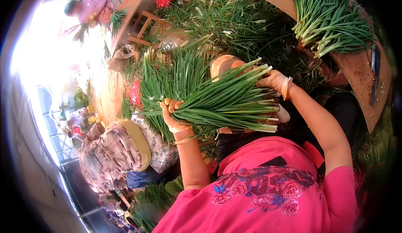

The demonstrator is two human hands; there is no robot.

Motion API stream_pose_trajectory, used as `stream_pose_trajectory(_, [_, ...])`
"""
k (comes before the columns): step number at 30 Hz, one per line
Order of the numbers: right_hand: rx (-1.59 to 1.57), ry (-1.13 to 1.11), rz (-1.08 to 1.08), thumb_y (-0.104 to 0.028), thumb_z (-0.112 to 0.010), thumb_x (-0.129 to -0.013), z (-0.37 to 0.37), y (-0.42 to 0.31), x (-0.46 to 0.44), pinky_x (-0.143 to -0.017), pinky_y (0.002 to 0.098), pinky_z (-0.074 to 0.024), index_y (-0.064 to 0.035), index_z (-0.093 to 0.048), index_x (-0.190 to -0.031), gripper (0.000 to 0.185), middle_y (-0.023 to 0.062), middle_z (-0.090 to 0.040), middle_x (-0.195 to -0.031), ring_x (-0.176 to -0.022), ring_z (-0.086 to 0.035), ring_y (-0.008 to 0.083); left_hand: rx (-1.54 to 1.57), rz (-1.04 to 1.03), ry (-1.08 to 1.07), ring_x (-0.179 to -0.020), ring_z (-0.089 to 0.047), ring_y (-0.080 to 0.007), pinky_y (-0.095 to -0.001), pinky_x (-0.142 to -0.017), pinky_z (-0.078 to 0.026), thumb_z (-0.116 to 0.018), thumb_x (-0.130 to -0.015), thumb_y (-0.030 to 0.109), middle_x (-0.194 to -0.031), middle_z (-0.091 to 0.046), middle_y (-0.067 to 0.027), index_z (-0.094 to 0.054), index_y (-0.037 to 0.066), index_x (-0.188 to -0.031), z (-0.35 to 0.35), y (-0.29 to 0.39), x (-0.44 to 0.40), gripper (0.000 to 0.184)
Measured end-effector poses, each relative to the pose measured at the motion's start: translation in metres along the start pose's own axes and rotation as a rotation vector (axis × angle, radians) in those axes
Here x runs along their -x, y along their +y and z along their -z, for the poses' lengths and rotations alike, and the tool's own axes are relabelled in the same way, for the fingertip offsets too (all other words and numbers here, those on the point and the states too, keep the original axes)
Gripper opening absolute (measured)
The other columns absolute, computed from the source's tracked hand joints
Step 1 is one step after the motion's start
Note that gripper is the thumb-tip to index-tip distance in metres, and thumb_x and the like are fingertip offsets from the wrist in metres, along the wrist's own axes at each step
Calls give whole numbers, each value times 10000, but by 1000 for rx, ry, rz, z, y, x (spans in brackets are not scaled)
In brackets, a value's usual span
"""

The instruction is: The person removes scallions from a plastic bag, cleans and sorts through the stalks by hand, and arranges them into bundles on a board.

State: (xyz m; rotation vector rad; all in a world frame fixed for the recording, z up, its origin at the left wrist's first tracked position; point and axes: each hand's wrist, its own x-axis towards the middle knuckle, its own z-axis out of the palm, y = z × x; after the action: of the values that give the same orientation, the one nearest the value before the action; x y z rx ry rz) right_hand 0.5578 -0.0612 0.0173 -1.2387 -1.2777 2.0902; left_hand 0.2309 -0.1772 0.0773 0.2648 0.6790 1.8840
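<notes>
- The green bundle (226,103) of long-leaved stalks is in the air over the lap, clear of the worktop (356,76) and off its left edge; the leafy ends point left, the pale stem ends right.
- The left hand (172,112) has its grip clenched around the leafy end, fingers curled over the blades.
- The right hand (273,80) is up at the pale stem ends, against the upper stalks; its fingers are partly hidden, so I cannot tell whether that grip closes on any stems.
- On the worktop, cut greens (331,21) lie across the upper part, stem ends toward the left edge. A dark knife (375,74) lies along the right edge, toward the bottom corner.
- The step in hand looks like gathering and evening the stalks: the stem ends stand unevenly, some jutting out farther than others.
- The next move seems to call for a firm left grip while the right hand lines up the ends, without bending the thin leaves.
</notes>
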Motion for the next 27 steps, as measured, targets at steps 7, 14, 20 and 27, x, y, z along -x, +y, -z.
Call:
stream_pose_trajectory(7, [-494,289,18,-77,-614,-829,40,37,17,-638,239,-479,19,-595,-1034,227,55,-637,-899,-655,-565,115,-22,77,-43,-614,-458,-113,-323,-709,-434,-496,-929,309,-630,-446,77,-513,135,-862,20,-16,-1,188])
stream_pose_trajectory(14, [-246,207,-182,-115,-512,-834,60,40,65,-481,149,-325,-128,-605,-1130,310,-8,-586,-995,-706,-480,21,233,52,121,-577,-477,-95,-249,-551,-440,-527,-921,244,-583,-453,62,-535,95,-812,54,-8,3,185])
stream_pose_trajectory(20, [-416,-115,-203,-324,-584,-870,35,63,50,-416,169,-369,-41,-532,-1131,389,-18,-551,-850,-566,-465,51,245,82,70,-569,-467,-93,-240,-545,-434,-532,-920,244,-583,-459,59,-540,93,-822,53,-2,2,180])
stream_pose_trajectory(27, [-224,367,200,-192,-541,-886,64,25,104,-474,156,-365,-20,-623,-924,195,51,-644,-847,-621,-518,51,238,18,165,-583,-486,-92,-248,-551,-452,-569,-899,239,-612,-488,59,-563,81,-864,63,-9,6,162])
